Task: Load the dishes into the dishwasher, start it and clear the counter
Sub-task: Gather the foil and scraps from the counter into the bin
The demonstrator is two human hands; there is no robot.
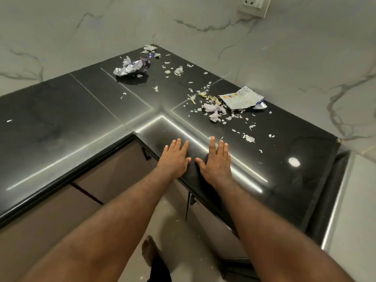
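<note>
Forearms [114,224] are extended to the worktop [61,129], where the left grip [175,157] and right grip [216,160] are laid flat, released. A foil wrapper [130,68], torn packet [242,98] and peel scraps [213,110] are scattered beyond.

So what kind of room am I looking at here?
Probably a home kitchen. There is an L-shaped black countertop against marble-look walls, with cabinet doors beneath it and a wall socket above. Peelings and a torn food packet litter the top.
</note>
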